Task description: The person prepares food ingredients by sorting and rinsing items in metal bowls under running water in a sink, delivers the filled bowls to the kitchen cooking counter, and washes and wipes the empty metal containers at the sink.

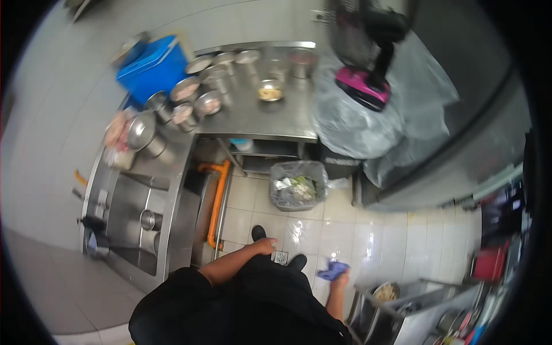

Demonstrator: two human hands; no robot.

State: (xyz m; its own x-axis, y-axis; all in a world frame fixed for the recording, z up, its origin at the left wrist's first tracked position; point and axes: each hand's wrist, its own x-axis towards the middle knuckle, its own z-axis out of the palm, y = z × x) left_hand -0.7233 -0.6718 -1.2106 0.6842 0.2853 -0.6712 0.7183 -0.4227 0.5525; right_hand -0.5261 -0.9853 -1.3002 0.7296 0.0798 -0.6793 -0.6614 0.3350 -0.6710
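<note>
My right hand [342, 279] is closed on a crumpled purple-blue cloth [332, 270], held out over the tiled floor to the right of my feet. My left hand [265, 246] hangs in front of my body above my dark shoe [259, 232]. Nothing shows in it, and its fingers look loosely apart, though they are small and slightly blurred. A square floor drain [280, 257] lies between my shoes, close to the left hand.
Ahead stands a lined bin [299, 164] with green and white scraps. Steel counters [247, 123] hold several metal containers, a blue box [152, 66] and a sink [129, 213]. An orange pipe [218, 198] runs below. A pink-and-black appliance [363, 87] sits on plastic sheeting; a steel unit [414, 299] stands right.
</note>
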